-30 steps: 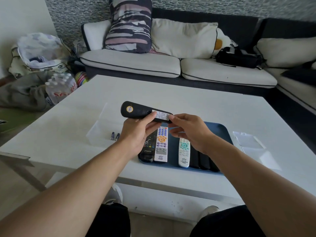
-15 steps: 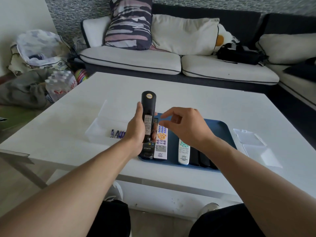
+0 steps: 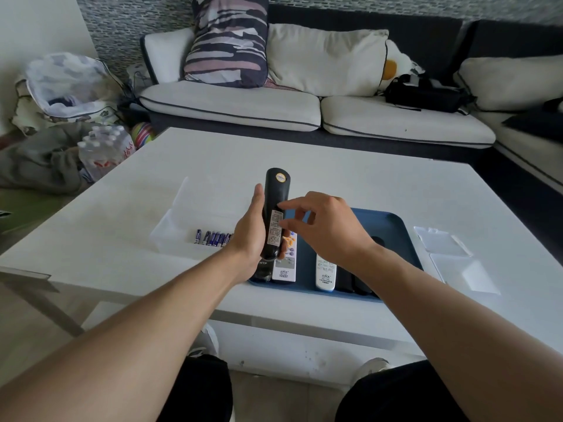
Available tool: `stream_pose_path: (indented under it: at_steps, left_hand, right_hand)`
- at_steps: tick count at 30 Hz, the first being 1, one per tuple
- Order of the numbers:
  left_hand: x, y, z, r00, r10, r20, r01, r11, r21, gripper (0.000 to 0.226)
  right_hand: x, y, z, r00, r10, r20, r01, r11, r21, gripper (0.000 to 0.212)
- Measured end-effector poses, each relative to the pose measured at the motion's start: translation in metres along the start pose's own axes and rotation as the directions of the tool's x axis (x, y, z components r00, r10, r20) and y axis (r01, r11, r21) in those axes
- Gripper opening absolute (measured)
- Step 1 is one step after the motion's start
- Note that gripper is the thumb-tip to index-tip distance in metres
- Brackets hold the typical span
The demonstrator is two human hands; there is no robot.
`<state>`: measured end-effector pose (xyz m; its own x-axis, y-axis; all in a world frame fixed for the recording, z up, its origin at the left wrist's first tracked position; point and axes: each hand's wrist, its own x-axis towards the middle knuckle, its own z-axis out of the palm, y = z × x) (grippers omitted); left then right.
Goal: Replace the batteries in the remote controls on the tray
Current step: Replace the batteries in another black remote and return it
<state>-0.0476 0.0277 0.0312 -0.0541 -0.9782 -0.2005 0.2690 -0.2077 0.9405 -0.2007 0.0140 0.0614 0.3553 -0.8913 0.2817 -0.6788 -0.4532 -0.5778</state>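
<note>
Centre of frame: the left hand [image 3: 249, 239] grips a black remote [image 3: 275, 208], fingers wrapped round its lower half, thumb lying up the left edge. The remote is held raised above the tray [image 3: 387, 226], long axis pointing away from the person, back face up with a white label showing. Judged purpose of this hold: to present the battery cover to the other hand while steadying the body against a push.

The right hand [image 3: 329, 229] hovers just right of the remote, holding nothing. Its fingers [image 3: 289, 205] are loosely curled, with the fingertips at the label; whether they touch it cannot be told. Judged step: about to slide or lever the cover off. No cover is seen removed, so the task appears to be at an early stage for this unit.

The tray, blue, sits at centre-right of the frame on the white table [image 3: 304, 153], near its front edge. On it lie two white remotes [image 3: 326, 269], button side up, and several dark ones, partly hidden by the arms; their number cannot be told.

Left of centre, a clear box [image 3: 170, 229] holds a row of batteries [image 3: 213, 238], just beside the left hand, judged to be set there for easy reach. Two clear lids [image 3: 451, 254] lie on the table at right of the tray.

Risk, as judged: the cover may release suddenly under thumb pressure.
</note>
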Motion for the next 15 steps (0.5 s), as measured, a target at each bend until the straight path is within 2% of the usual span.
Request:
stream_pose_path:
  at_steps: [3, 7, 8, 10, 13, 15]
  left_hand:
    - [-0.001, 0.0, 0.001, 0.999, -0.024, -0.024, 0.026, 0.996, 0.086, 0.078]
    - [-0.003, -0.004, 0.004, 0.996, -0.039, -0.08, 0.056, 0.971, 0.232, 0.075]
    - [-0.003, -0.005, 0.005, 0.995, -0.041, -0.087, 0.06, 0.97, 0.235, 0.076]
    - [0.0, -0.005, 0.005, 0.993, -0.048, -0.108, 0.066, 0.982, 0.177, 0.076]
    - [0.007, -0.003, 0.001, 0.98, -0.084, -0.179, 0.086, 0.996, 0.003, 0.069]
    - [0.01, -0.001, -0.004, 0.974, -0.118, -0.192, 0.105, 0.991, -0.076, 0.064]
  right_hand:
    - [0.0, -0.003, -0.001, 0.998, 0.021, 0.059, -0.021, 1.0, 0.002, 0.029]
    - [0.0, -0.006, -0.004, 0.977, 0.135, 0.164, -0.151, 0.985, 0.088, 0.031]
    - [-0.001, -0.006, -0.004, 0.972, 0.156, 0.176, -0.178, 0.977, 0.116, 0.031]
    - [-0.001, -0.006, -0.003, 0.965, 0.192, 0.179, -0.237, 0.931, 0.279, 0.031]
    - [0.003, -0.004, -0.007, 0.949, 0.283, 0.14, -0.307, 0.721, 0.621, 0.024]
    - [0.006, -0.004, -0.012, 0.924, 0.318, 0.211, -0.355, 0.509, 0.785, 0.013]
